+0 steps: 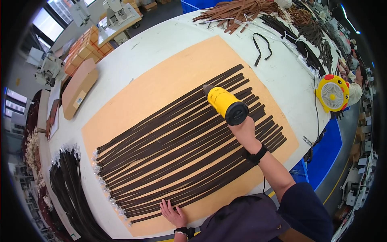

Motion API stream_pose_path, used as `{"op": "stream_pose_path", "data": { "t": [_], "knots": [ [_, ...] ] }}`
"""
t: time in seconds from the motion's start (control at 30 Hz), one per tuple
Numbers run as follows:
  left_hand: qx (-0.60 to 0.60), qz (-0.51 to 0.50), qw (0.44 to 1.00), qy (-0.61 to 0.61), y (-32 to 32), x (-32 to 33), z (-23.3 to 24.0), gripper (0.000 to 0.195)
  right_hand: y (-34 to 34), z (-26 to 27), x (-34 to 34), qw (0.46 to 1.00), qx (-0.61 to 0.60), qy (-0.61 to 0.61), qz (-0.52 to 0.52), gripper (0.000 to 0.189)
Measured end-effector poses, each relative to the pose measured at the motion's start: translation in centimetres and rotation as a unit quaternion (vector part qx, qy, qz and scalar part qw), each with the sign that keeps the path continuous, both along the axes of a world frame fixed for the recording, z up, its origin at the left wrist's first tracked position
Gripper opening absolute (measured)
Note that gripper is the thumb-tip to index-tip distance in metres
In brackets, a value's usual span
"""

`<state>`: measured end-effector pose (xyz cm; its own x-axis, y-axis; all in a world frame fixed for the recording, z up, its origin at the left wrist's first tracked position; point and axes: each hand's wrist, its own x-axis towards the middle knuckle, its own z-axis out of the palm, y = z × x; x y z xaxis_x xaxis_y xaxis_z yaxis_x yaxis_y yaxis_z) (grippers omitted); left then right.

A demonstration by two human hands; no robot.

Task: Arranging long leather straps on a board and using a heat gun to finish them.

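My right hand [245,130] grips a yellow heat gun [222,98] by its handle, mostly hidden under the body. Its dark nozzle points away over the far strips. Many dark brown straps [169,142] lie side by side across a tan sheet [145,99]. At their left ends sit small buckles in clear plastic wrap [104,183]. Flat on the nearest straps, close to their wrapped ends, rests my left hand [173,213] with fingers apart. Whether the heat gun is running cannot be told.
A bundle of black straps [69,187] lies on the white table [121,87] at left, near a cardboard piece [80,90]. Brown strips [235,12] are heaped at the far side. A yellow fan [332,93] and small snips [307,141] are at right. Another person [358,78] is beyond.
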<state>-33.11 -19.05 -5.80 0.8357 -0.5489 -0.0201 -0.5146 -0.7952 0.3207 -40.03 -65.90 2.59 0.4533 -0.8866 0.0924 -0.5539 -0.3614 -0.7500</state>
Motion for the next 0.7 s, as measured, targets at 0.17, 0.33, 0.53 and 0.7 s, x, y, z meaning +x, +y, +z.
{"op": "stream_pose_path", "data": {
  "t": [0.17,0.33,0.53,0.7],
  "knots": [
    [-0.012,0.006,1.0,-0.001,-0.3,0.0,0.0,0.048,-3.0,0.0,-1.1,0.993,-0.018,-0.054,-0.107,0.024],
    [0.005,0.003,1.0,0.001,0.0,0.0,-0.1,0.049,-3.3,1.4,-1.6,0.999,-0.013,0.005,-0.03,0.023],
    [0.0,-0.006,1.0,-0.003,-0.6,-0.1,0.3,0.05,-8.0,-0.2,-3.7,0.991,-0.071,-0.01,-0.116,0.024],
    [0.0,-0.001,1.0,-0.003,0.1,0.0,0.1,0.05,-8.2,0.4,-3.7,0.997,-0.05,0.029,-0.04,0.026]
  ]
}}
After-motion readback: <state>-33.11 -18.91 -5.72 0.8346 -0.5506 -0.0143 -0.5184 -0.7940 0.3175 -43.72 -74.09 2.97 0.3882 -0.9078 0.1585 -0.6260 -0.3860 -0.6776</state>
